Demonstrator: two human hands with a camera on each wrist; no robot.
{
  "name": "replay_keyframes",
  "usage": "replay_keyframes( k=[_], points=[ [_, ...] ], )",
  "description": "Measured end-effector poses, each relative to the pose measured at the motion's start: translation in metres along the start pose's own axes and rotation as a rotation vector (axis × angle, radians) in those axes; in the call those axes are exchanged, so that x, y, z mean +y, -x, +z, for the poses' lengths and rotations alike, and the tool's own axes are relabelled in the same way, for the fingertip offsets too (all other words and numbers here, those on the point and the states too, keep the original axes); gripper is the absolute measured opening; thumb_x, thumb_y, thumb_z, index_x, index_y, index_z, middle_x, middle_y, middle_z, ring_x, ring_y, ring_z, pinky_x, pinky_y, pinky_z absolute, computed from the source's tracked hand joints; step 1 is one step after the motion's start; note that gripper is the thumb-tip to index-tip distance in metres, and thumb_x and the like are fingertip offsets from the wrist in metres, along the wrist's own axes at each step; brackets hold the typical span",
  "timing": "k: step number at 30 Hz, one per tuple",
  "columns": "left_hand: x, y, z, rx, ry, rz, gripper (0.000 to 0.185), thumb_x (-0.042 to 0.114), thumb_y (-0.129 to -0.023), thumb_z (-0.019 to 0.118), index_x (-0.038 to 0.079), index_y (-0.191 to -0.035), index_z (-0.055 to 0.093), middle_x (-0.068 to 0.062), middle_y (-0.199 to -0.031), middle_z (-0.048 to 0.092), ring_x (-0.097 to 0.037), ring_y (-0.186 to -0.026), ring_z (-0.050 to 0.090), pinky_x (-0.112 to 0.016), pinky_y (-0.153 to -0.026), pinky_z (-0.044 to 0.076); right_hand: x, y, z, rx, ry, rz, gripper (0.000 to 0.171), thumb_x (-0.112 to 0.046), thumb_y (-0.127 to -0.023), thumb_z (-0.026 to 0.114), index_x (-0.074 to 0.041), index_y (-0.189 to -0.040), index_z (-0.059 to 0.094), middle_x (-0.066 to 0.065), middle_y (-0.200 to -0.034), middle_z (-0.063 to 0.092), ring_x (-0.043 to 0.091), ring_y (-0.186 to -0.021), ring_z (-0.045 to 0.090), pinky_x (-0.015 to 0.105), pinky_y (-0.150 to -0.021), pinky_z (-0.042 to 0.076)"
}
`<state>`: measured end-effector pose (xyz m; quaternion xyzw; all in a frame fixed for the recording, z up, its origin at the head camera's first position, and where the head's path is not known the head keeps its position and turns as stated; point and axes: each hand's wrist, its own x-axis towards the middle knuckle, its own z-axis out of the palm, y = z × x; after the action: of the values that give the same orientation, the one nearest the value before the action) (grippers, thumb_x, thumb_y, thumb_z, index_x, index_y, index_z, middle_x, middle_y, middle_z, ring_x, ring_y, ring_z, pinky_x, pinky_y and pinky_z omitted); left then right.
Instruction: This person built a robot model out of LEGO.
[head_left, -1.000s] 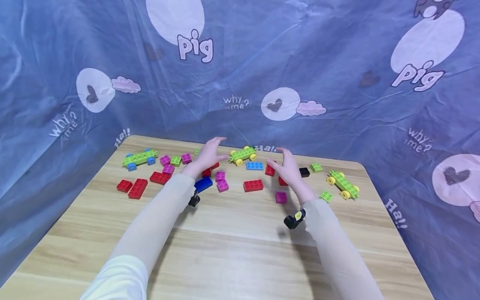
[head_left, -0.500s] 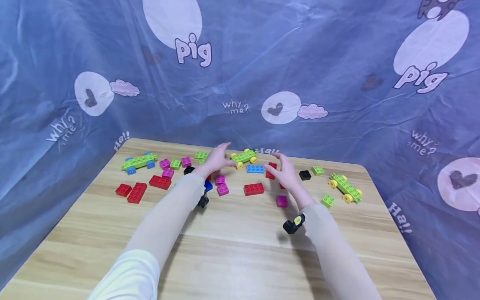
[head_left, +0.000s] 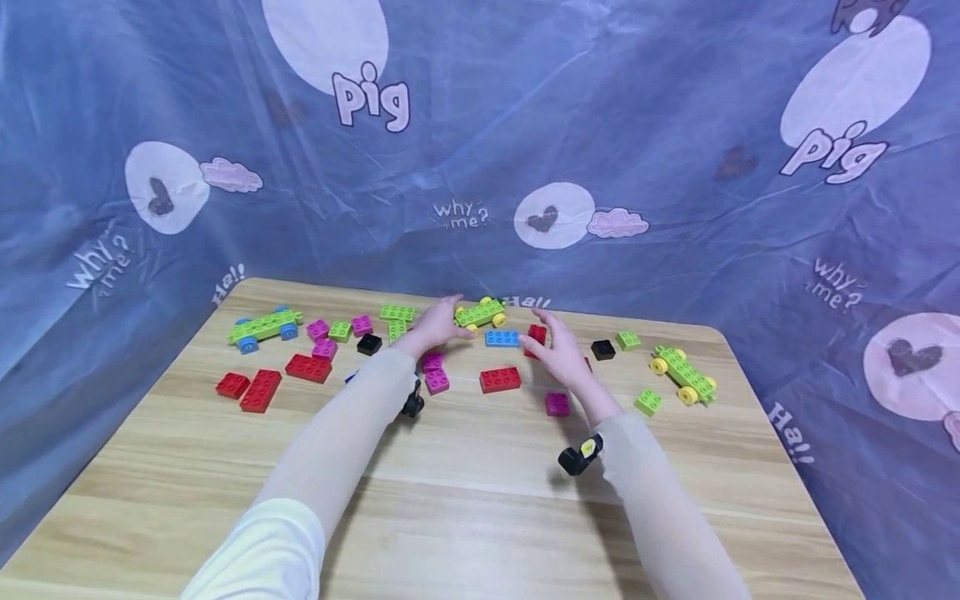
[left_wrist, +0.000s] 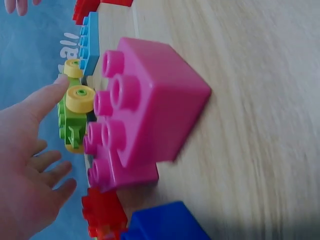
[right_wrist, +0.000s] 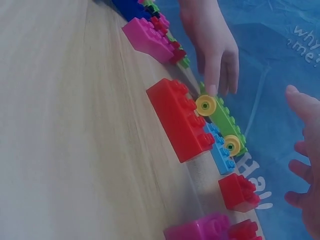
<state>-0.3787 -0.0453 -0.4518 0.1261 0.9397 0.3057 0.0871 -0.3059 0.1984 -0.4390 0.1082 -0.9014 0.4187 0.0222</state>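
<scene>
I judge the step in hand to be the reach for the green wheeled car with yellow wheels [head_left: 480, 313], which sits at the far edge of the wooden table [head_left: 465, 500], right against the blue printed cloth [head_left: 675, 167]. My left hand [head_left: 435, 325] has its fingers straight and spread, holding nothing, and a fingertip [left_wrist: 62, 80] meets the car's near yellow wheel. My right hand [head_left: 558, 350] is likewise spread and empty, its fingertips short of the car's other end.

Just under the gap between my fingers lies a light blue brick [head_left: 501, 337]; a red brick [head_left: 500, 379] lies nearer my wrists, and magenta bricks [head_left: 435, 372] sit below my left palm. A small red block [head_left: 537, 334] is beside my right fingertips.

Next, I reckon both hands must close on the car's ends without nudging the blue brick.
</scene>
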Motion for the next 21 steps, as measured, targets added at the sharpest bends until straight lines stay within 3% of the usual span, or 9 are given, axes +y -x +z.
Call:
replay_keyframes(
  k=[5,21],
  points=[
    [0.004,-0.0016,0.0031,-0.026,0.002,0.031,0.096,0.033,-0.081,0.079,0.004,-0.154,0.025,-0.017,-0.158,0.029,-0.036,-0.144,0.033,-0.046,-0.119,0.027,-0.0003,0.0011,0.0027,-0.005,-0.017,-0.011,0.063,-0.031,-0.097,0.061,-0.004,-0.149,0.036,0.018,-0.153,0.039,0.037,-0.142,0.033,0.054,-0.117,0.027],
    [0.0054,-0.0099,0.0097,-0.047,-0.104,0.032,0.086,0.033,-0.085,0.076,0.0,-0.151,0.031,-0.02,-0.155,0.034,-0.036,-0.143,0.033,-0.044,-0.119,0.027,0.0003,0.0036,0.0031,-0.024,-0.006,0.006,0.061,-0.033,-0.098,0.059,-0.006,-0.149,0.038,0.015,-0.154,0.038,0.035,-0.142,0.034,0.054,-0.115,0.031]
  ],
)
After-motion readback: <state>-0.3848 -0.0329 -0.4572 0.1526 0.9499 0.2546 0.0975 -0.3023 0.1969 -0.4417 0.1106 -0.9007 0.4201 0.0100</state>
